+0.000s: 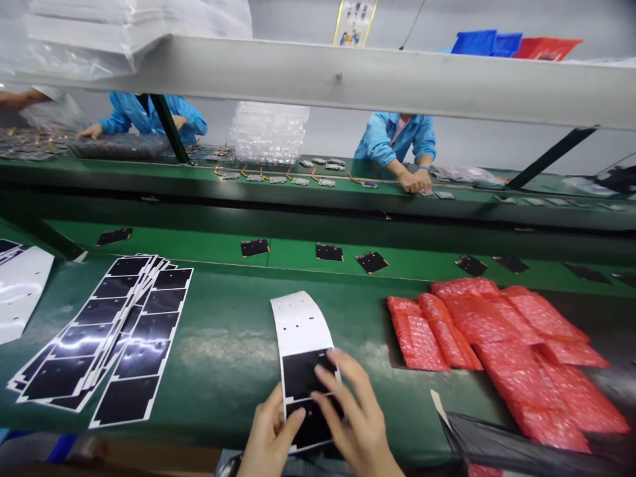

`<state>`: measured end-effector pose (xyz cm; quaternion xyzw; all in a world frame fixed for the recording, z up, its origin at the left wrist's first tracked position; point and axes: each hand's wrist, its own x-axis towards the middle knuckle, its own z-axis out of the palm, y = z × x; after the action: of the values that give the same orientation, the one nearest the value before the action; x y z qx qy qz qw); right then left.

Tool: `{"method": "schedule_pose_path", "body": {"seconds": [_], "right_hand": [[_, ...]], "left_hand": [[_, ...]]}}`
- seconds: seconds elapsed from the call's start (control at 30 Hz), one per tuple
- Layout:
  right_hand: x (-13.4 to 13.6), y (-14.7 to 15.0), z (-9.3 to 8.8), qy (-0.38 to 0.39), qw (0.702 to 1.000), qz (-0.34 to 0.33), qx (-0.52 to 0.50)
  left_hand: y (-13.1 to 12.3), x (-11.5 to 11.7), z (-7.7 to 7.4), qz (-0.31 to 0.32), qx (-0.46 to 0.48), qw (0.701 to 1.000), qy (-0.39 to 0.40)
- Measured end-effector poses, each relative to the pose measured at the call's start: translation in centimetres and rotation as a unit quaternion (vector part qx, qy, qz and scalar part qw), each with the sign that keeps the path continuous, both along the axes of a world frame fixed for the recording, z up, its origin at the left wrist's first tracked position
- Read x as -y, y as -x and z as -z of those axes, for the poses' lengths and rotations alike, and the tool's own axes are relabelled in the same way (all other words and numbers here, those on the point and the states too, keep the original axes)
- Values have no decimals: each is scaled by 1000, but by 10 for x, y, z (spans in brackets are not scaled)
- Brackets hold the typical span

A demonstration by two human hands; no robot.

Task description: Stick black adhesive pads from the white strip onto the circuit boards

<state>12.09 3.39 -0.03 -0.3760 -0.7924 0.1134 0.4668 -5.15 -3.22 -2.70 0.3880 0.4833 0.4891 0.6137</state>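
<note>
A white backing strip (298,324) with black rectangular stickers lies on the green bench in front of me, its far end bare and curling up. My left hand (268,440) grips the strip's near left edge, thumb on a black sticker (311,424). My right hand (355,417) rests on the strip from the right, fingers bent and pressing at the edge of a black sticker (303,371).
A fanned stack of sticker strips (109,331) lies at left. Red bubble-wrap bags (497,338) are heaped at right, a black bag (521,450) below them. Black pieces (328,252) ride the green conveyor beyond. Two people in blue coats (397,142) work opposite, by stacked clear trays (268,132).
</note>
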Motion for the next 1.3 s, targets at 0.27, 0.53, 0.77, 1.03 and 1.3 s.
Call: {"method": "schedule_pose_path", "body": {"seconds": [0.27,0.53,0.77,1.03,1.3], "right_hand": [[2,-7,-25,-37,975,-188,113],[-7,3,-26,17,978,-203,35],[-33,-14,-23,96,947,246,-183],[0,21,-19,-74,990,-120,7],[-26,10,-3,450,849,-72,-269]], "left_hand": [[9,4,-22,30,-277,951,-132],[9,9,-15,20,-281,945,-164],[3,13,-8,-142,-126,982,0],[26,20,30,-119,-248,960,-49],[39,31,59,-173,-233,957,-6]]}}
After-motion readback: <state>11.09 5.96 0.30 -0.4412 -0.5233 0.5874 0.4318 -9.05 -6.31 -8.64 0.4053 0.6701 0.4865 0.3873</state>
